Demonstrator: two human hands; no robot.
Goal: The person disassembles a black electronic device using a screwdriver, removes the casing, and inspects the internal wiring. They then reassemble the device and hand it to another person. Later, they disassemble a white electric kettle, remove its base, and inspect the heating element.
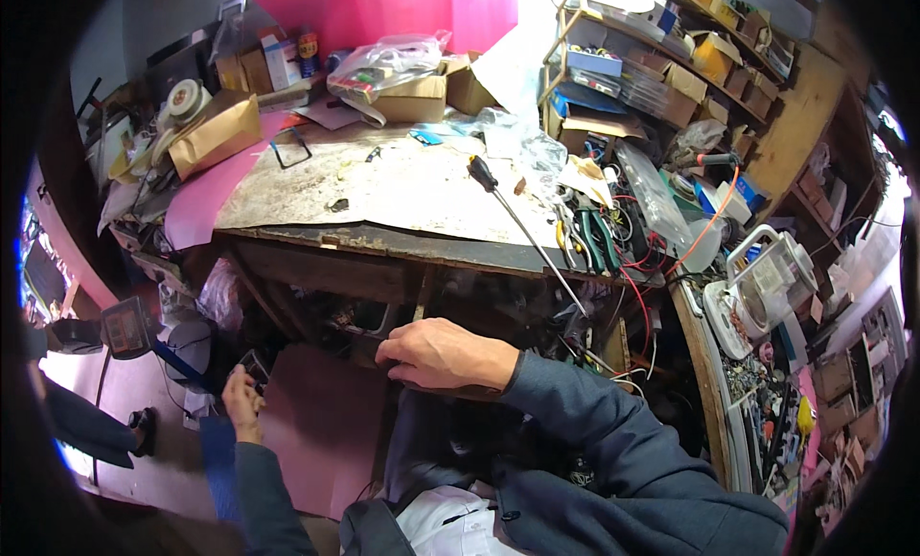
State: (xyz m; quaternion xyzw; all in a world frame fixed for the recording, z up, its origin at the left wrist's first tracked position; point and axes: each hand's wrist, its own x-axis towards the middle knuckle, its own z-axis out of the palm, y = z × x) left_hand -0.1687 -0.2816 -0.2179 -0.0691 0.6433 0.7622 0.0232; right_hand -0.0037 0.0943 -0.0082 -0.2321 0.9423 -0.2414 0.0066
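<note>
My right hand (448, 355) is in front of the workbench's near edge, above my lap. Its back faces up and its fingers curl together; anything beneath them is hidden. Lower on the left, my left hand (242, 403) hangs beside a pink board (321, 427), fingers loosely bent and somewhat apart, with nothing visible in them. A small dark object (255, 365) shows just behind that hand. On the workbench (383, 187), a long screwdriver (517, 220) with a black and yellow handle sticks out over the near edge. Pliers (599, 240) with green handles lie to its right.
Cardboard boxes (412, 98) and plastic bags line the bench's back. Shelves (709, 38) crowded with boxes rise at the right, above a clear plastic case (771, 278). Red wires (637, 292) hang over the bench edge. Another person's leg (91, 427) is at far left.
</note>
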